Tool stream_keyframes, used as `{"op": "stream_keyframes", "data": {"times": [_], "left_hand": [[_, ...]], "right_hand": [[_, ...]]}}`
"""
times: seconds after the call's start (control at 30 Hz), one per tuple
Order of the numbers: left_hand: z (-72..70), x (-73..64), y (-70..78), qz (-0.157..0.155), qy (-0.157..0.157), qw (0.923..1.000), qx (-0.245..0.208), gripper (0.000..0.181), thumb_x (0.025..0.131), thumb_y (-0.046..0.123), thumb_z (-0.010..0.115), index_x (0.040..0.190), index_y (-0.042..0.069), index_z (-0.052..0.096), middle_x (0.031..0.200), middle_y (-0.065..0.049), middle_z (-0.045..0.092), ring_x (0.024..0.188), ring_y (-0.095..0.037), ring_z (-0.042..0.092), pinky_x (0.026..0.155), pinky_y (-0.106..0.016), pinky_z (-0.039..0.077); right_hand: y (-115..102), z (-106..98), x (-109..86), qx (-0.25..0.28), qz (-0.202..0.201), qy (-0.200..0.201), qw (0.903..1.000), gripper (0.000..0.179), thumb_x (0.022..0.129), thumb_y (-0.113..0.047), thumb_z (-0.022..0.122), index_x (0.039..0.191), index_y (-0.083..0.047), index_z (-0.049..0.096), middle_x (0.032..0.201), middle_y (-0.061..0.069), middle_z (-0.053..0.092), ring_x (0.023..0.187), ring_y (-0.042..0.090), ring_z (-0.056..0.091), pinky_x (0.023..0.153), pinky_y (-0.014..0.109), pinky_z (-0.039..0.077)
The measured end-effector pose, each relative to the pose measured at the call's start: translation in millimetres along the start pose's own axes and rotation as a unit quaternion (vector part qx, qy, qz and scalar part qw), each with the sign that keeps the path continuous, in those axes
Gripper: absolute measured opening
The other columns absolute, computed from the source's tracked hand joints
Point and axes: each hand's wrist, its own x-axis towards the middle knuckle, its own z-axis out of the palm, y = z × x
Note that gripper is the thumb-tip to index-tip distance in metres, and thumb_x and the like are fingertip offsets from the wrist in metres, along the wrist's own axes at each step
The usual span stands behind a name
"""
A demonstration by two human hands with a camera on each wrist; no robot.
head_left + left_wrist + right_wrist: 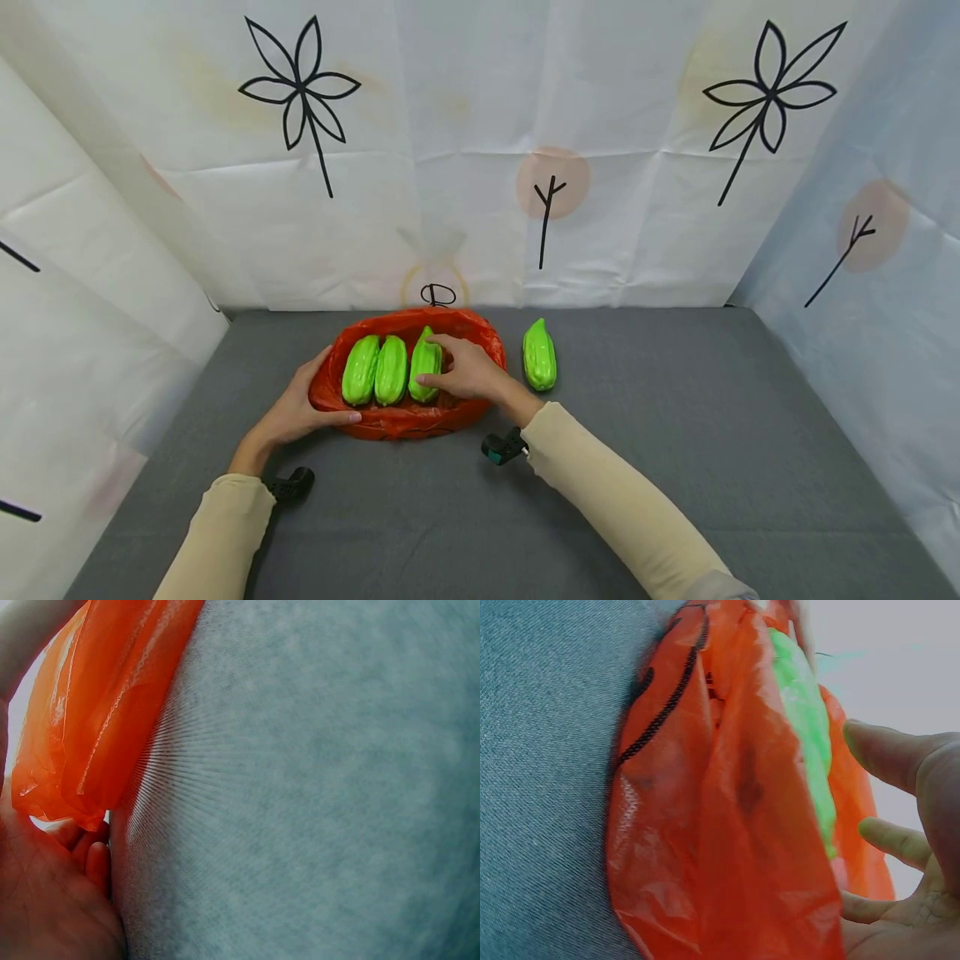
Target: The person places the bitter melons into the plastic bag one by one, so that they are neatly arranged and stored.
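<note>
A red plastic bag lies with its mouth spread wide on the grey table. Inside it, three glossy green ribbed gourds stand side by side: a left one, a middle one and a right one. My left hand holds the bag's left end, thumb along the front rim; its fingertips are partly hidden behind the plastic in the left wrist view. Over the right gourd reaches my right hand, thumb and fingers spread apart. In the right wrist view a gap shows between the thumb and the green surface.
Another green gourd lies on the grey tabletop, just right of the bag. White printed cloth walls in the back and both sides. Each wrist carries a small black device, a left one and a right one.
</note>
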Motion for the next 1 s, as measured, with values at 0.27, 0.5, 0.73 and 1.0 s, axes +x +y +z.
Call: {"op": "stream_keyframes", "data": {"times": [0.27,0.5,0.73,1.0], "left_hand": [[0.4,-1.3,0.6,-0.004,0.000,1.0000,0.001,0.119,0.077,0.022,0.090,0.165,0.019,0.011,0.156,-0.024,0.026,0.137,-0.042,0.029,0.103,-0.066,0.035],[0.4,-0.5,0.4,0.008,-0.001,0.9999,-0.009,0.118,0.076,0.019,0.091,0.165,0.019,0.012,0.156,-0.023,0.027,0.137,-0.041,0.030,0.102,-0.065,0.035],[0.0,-0.3,0.3,0.005,-0.002,1.0000,-0.006,0.119,0.076,0.019,0.091,0.165,0.018,0.011,0.156,-0.023,0.027,0.137,-0.042,0.030,0.102,-0.065,0.035],[-0.3,-0.2,0.9,0.000,-0.002,1.0000,0.000,0.119,0.077,0.022,0.091,0.165,0.018,0.011,0.156,-0.024,0.027,0.138,-0.042,0.029,0.103,-0.066,0.034]], "right_hand": [[0.4,-13.0,-9.1,0.031,-0.018,0.003,0.9993,0.069,0.095,-0.032,0.073,0.153,-0.010,0.044,0.147,0.017,0.050,0.121,0.036,0.059,0.097,0.048,0.049],[2.0,-25.2,-20.4,0.088,-0.023,0.017,0.9957,0.065,0.096,-0.028,0.073,0.152,-0.012,0.045,0.143,0.021,0.050,0.123,0.039,0.057,0.098,0.050,0.049],[3.7,-39.0,-28.4,0.087,-0.027,0.037,0.9952,0.064,0.095,-0.030,0.074,0.152,-0.016,0.047,0.139,0.017,0.055,0.122,0.036,0.058,0.099,0.047,0.049],[13.4,-53.3,-39.8,0.119,-0.030,0.055,0.9909,0.062,0.096,-0.025,0.072,0.151,-0.013,0.048,0.137,0.018,0.055,0.125,0.041,0.054,0.101,0.048,0.047]]}}
